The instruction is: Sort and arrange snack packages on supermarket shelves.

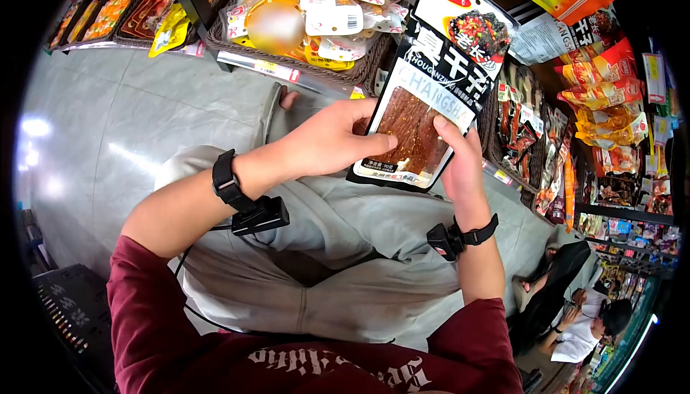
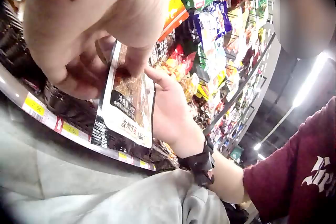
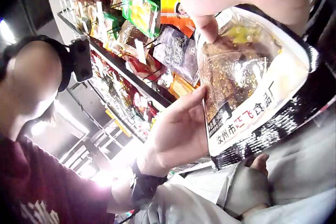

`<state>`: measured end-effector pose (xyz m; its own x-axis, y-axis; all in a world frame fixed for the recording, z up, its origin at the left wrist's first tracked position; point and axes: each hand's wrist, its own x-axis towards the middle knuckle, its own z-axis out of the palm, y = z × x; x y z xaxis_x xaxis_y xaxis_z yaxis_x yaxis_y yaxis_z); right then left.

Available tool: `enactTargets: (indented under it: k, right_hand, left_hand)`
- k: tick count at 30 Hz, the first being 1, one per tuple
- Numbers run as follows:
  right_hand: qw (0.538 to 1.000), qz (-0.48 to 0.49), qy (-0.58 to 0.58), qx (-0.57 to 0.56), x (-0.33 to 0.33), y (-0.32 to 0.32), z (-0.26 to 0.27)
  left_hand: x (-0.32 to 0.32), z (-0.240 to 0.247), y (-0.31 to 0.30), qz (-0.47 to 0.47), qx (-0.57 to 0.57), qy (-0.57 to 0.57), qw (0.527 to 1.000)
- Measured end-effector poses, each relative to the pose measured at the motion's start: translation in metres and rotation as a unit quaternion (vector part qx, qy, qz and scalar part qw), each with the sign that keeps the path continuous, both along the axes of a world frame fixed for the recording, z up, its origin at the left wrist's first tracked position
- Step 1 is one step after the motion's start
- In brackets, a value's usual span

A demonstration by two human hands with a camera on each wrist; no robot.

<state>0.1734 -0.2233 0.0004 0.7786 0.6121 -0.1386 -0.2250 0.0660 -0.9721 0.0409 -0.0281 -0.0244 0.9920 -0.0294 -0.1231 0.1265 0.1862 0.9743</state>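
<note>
Both hands hold one flat snack packet (image 1: 413,124), black and white, with a clear window showing brown strips inside. It is tilted, its printed front facing up toward the head. My left hand (image 1: 323,135) grips the left edge, its thumb lying over the window and its fingers behind. On the opposite edge, my right hand (image 1: 461,164) pinches the packet with its thumb on the front. The left wrist view shows the packet's lower end (image 2: 128,113) below the left hand (image 2: 100,14). Glare covers part of the window (image 3: 241,71) in the right wrist view.
A woven basket (image 1: 291,70) of bagged snacks sits on the shelf beyond the left hand. More packets (image 1: 607,92) hang at the right. A black crate (image 1: 72,315) stands at lower left, and another person (image 1: 578,322) is at lower right. Grey tiles (image 1: 144,106) cover the floor.
</note>
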Motion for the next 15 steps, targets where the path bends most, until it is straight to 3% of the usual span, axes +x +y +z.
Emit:
enactTargets:
  k: [3,4,15]
  right_hand:
    - [1.000,-0.005,-0.027,-0.004,-0.003,0.004,0.005]
    - [1.000,-0.003,-0.020,-0.009,-0.001,0.003,0.004]
    - [0.999,-0.010,-0.040,-0.023,0.004,0.001,0.005]
  left_hand:
    - [0.001,0.017,0.005,0.013,0.039,0.007,0.999]
    - [0.005,0.003,-0.001,0.100,0.077,-0.076,0.989]
    - [0.005,0.001,-0.004,0.104,0.031,-0.085,0.990]
